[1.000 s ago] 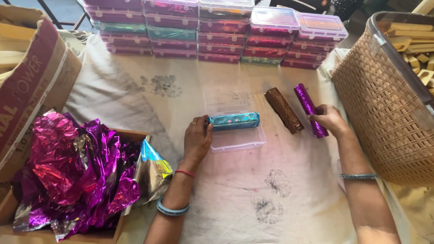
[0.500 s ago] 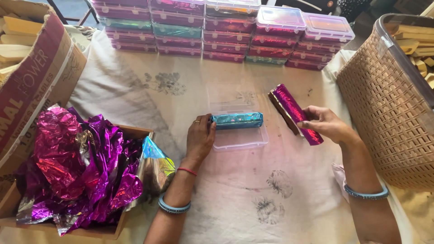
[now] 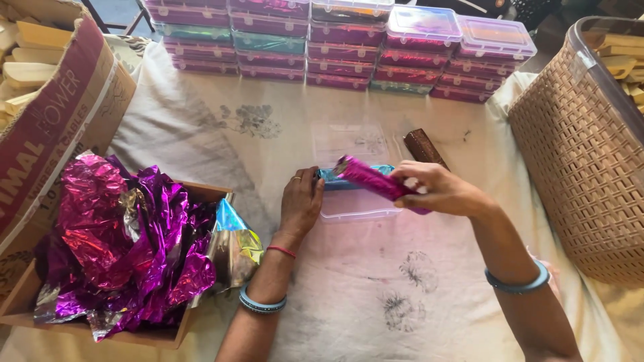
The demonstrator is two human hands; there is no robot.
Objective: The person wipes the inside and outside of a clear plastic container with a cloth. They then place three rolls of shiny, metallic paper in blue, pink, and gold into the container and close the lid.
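Observation:
A small clear plastic box (image 3: pixel 352 204) lies on the white cloth in the middle. A teal foil-wrapped bar (image 3: pixel 330 175) sits inside it. My left hand (image 3: pixel 300 201) rests against the box's left end, fingers touching it. My right hand (image 3: pixel 436 190) grips a magenta foil-wrapped bar (image 3: pixel 369 177), held tilted over the box above the teal bar. A brown foil-wrapped bar (image 3: pixel 424 146) lies on the cloth just behind my right hand.
Stacks of filled clear lidded boxes (image 3: pixel 349 40) line the far edge. A woven tan basket (image 3: pixel 583 147) stands at the right. A cardboard tray of crumpled purple foil sheets (image 3: pixel 121 241) sits at the left, beside a large cardboard box (image 3: pixel 54 121).
My right hand picked the magenta bar up off the cloth and carried it left, over the clear box. My left hand stayed at the box's left end.

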